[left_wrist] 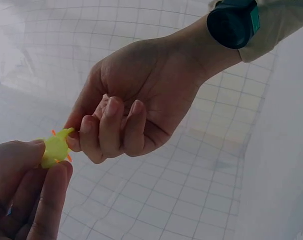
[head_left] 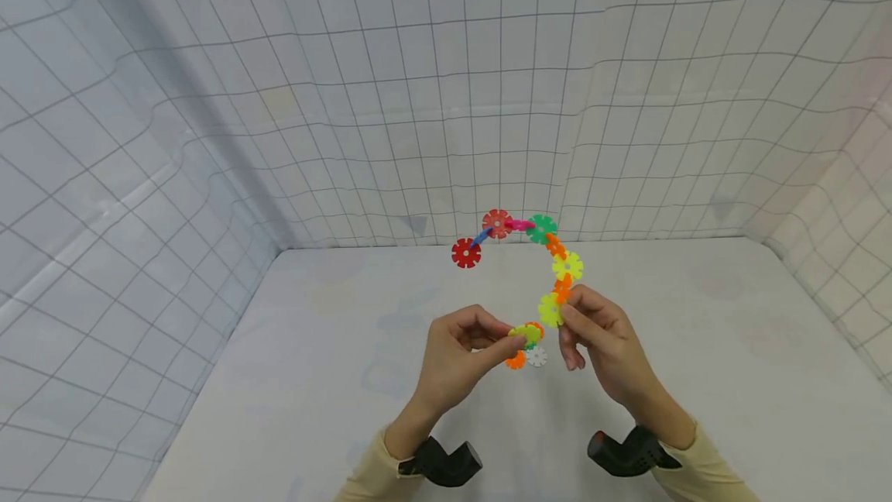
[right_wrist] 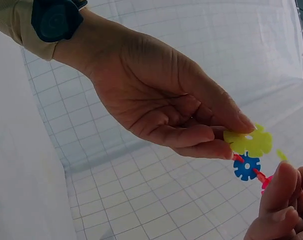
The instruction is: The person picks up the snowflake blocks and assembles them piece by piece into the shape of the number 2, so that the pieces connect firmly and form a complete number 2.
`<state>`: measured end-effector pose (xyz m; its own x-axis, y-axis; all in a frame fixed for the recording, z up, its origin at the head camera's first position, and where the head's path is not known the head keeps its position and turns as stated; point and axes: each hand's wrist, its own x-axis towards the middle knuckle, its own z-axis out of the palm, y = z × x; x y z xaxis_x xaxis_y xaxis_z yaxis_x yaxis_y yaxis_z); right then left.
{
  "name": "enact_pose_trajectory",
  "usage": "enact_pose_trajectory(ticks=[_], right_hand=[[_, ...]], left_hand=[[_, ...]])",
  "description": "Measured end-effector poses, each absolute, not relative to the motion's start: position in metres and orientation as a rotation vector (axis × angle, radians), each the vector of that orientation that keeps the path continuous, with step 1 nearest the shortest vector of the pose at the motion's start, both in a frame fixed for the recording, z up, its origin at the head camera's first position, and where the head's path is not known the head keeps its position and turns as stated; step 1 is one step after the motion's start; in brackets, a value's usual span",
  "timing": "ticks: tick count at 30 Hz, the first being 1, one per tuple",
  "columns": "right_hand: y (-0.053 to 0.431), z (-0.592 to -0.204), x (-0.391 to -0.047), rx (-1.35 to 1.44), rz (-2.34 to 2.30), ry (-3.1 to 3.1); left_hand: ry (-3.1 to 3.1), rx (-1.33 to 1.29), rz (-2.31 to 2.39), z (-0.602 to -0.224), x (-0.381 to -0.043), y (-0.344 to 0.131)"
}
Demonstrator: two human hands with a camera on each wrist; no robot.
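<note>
My left hand (head_left: 460, 359) pinches a yellow notched plastic disc (head_left: 521, 334) between thumb and finger. An orange disc (head_left: 515, 361) and a white disc (head_left: 536, 356) hang just below it. To the right, my right hand (head_left: 608, 339) pinches another yellow disc (head_left: 550, 311), the lower end of a curved chain of linked discs. The chain bends up through a green disc (head_left: 541, 229) to a red disc (head_left: 466, 253) at its far end. In the right wrist view, a blue disc (right_wrist: 247, 166) shows behind the left hand's yellow disc (right_wrist: 249, 140). A narrow gap separates the two yellow pieces there.
Both hands are held above a white tabletop (head_left: 313, 378). Whitish grid-patterned sheeting (head_left: 446, 115) encloses the back and sides. A black wrist device (head_left: 446, 465) sits on the left wrist and another black device (head_left: 627, 452) on the right, both over pale yellow sleeves.
</note>
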<state>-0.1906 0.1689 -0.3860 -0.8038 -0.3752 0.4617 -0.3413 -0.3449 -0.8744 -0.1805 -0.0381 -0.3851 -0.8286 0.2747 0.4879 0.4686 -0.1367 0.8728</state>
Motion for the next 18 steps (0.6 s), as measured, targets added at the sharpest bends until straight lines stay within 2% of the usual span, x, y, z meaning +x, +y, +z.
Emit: enact_pose_trajectory(ticks=[10,18], right_hand=[[0.159,-0.389,-0.186,-0.985,-2.392,2.035],[0.155,-0.395,-0.183,-0.935,-2.391,2.241]], left_hand=[[-1.844,-0.903,-1.722,-0.367,-0.170,-0.027],[-1.749,-0.983,-1.393,-0.393,-0.182,-0.026]])
